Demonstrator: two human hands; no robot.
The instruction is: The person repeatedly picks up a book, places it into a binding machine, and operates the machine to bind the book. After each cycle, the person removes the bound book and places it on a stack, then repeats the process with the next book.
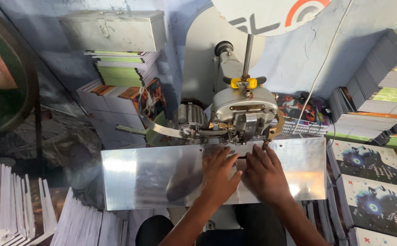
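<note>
Both hands lie flat, palms down, side by side on the shiny metal table [153,177] of a stitching machine [244,111]. The left hand [219,175] has its fingers loosely spread, tips near the table's far edge under the machine head. The right hand [267,175] rests just beside it, fingers close together, gripping nothing. Bare plate stretches wide to the left and less to the right. Book stacks [374,182] crowd the right edge; white paper bundles [21,209] stand at lower left.
</note>
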